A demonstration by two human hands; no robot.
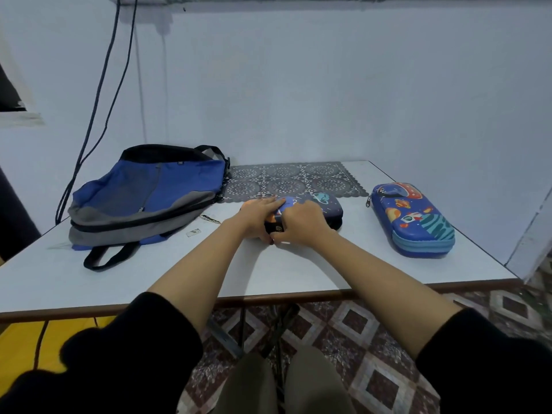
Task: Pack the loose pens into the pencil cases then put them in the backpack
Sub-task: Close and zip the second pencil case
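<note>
Your left hand (257, 215) presses flat on the dark navy space-print pencil case (327, 209) on the white table (298, 264), steadying it while your right hand (301, 222) curls round its near end, likely zipping. The blue-and-grey fabric backpack (143, 201) waits just left.
</note>
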